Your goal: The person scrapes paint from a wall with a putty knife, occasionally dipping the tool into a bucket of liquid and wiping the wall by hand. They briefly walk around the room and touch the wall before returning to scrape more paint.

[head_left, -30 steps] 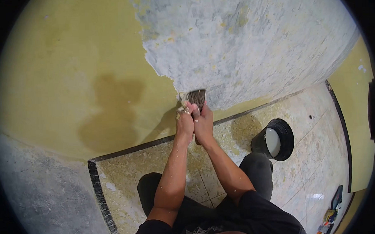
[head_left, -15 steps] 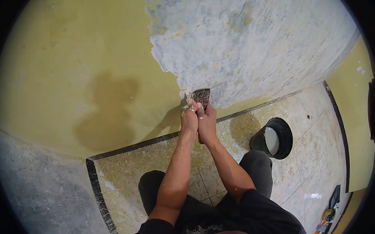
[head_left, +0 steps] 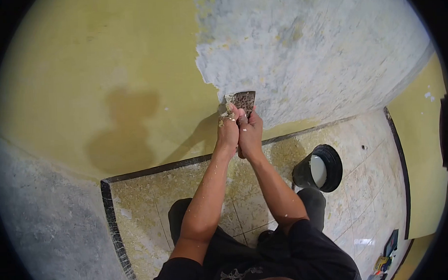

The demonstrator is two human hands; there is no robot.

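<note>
A paint scraper (head_left: 244,100) with a broad, speckled metal blade lies against the wall, at the border between yellow paint (head_left: 142,54) and bare whitish plaster (head_left: 275,64). My right hand (head_left: 251,131) is closed round its handle, the end of which shows below the palm. Pressed in beside it, my left hand (head_left: 227,132) also grips the scraper, thumbs close together near the blade. Paint crumbs cling to the left fingers, and a few flecks lie on the right hand. Part of the handle is hidden by both hands.
A black bucket (head_left: 328,168) holding whitish liquid stands on the tiled floor at right, near my right knee. Paint flakes litter the tiles (head_left: 246,208). A dark skirting strip (head_left: 185,166) edges the wall. Several small items (head_left: 383,263) lie at the lower right.
In the view, both hands and the scraper sit slightly higher than before. The bucket and floor have shifted a little left, as the camera has moved. The grip looks the same.
</note>
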